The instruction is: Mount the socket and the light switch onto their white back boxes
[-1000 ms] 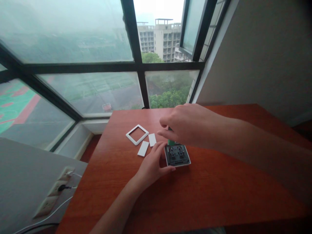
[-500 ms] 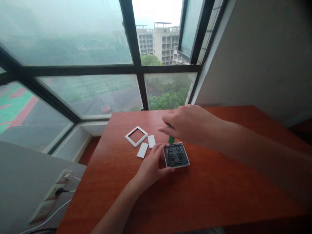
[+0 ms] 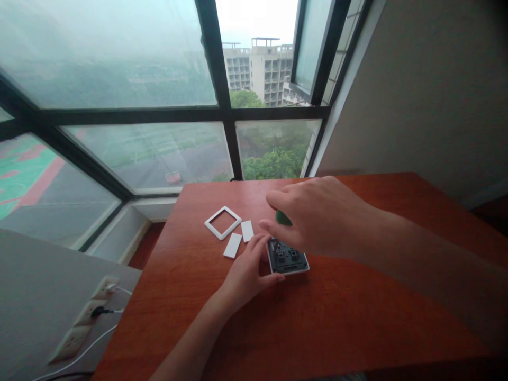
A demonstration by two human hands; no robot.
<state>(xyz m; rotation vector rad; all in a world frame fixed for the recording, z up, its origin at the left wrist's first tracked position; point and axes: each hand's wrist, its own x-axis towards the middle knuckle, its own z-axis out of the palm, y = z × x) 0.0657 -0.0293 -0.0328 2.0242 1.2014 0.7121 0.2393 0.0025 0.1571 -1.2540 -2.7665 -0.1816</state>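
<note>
A wall switch lies on the wooden table, its dark inner mechanism facing up inside a white rim. My left hand grips its left side, thumb along the near edge and fingers at the far left corner. Above the far part of the switch, my right hand is closed round a screwdriver with a green handle. Most of the handle is covered by the hand, and the tip cannot be made out clearly. To the left lie a square white frame and two white rocker plates.
The reddish-brown table reaches to the window at the back. A grey wall stands on the right. Wall sockets with plugged-in cables are low at the left, beyond the table's edge.
My right hand has turned and come lower and nearer, hiding more of the screwdriver and the switch's far right corner. My left hand and the switch stay in place.
</note>
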